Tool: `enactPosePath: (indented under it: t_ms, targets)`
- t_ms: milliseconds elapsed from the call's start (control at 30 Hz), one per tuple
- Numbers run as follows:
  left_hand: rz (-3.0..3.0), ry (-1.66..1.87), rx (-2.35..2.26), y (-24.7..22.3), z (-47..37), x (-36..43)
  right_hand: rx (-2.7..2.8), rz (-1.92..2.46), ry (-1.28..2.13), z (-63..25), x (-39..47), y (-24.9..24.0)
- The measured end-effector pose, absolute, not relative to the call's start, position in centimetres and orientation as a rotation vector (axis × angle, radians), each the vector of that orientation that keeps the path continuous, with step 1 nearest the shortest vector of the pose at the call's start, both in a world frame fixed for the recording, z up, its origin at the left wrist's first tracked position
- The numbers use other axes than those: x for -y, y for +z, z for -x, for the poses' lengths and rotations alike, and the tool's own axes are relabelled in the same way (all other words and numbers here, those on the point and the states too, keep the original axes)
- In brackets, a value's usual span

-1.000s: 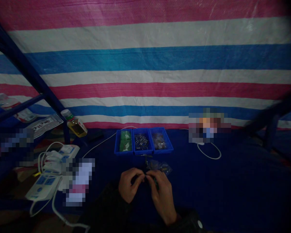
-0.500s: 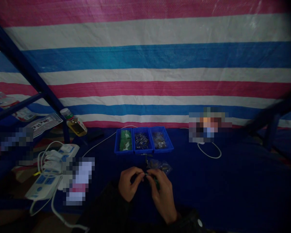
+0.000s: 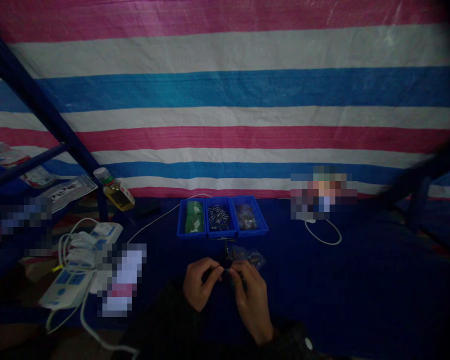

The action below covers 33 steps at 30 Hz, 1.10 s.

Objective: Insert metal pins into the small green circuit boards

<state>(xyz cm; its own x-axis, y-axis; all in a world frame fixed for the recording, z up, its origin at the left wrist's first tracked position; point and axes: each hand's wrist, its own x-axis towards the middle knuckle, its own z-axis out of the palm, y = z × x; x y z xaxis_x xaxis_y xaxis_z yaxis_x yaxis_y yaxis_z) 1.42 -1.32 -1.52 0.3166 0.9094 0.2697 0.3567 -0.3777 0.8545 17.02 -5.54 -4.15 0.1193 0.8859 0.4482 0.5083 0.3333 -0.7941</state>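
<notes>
My left hand [image 3: 201, 285] and my right hand [image 3: 252, 300] face each other low in the middle of the view. Thumb and forefinger are pinched on both, and a tiny light-coloured piece shows between the fingertips, too small to name. Something green is partly hidden under the right fingers. Just beyond my right hand lie clear plastic bags [image 3: 253, 257] with small items inside. A few thin metal pieces [image 3: 227, 245] rest behind the fingertips. Farther back, a blue tray [image 3: 221, 233] contains many small metal rods or screws.
Beside that tray stand a blue tray with green packets [image 3: 194, 222] and one with clear packets [image 3: 245, 217]. Leftward are a power strip [image 3: 54, 295] with white cables, a pixelated phone-like shape [image 3: 125, 280] and a bottle [image 3: 118, 194]. A white cable loop [image 3: 332, 243] lies right; striped sheeting hangs behind.
My right fingers have shifted slightly, and the green thing under them shows less. My left hand stays almost still.
</notes>
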Motion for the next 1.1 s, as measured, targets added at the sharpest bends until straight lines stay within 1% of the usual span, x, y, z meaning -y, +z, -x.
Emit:
enactPosePath:
  t_ms: [333,1100]
  targets:
    - [-1.889,0.929,-1.069,-1.55,-1.25,1.26,1.529,1.211,0.47,-16.96,5.5,-3.83]
    - [-1.909,0.982,-1.034,-1.86,-1.3,1.33,1.514,1.242,0.553,-16.85,5.47,-3.56]
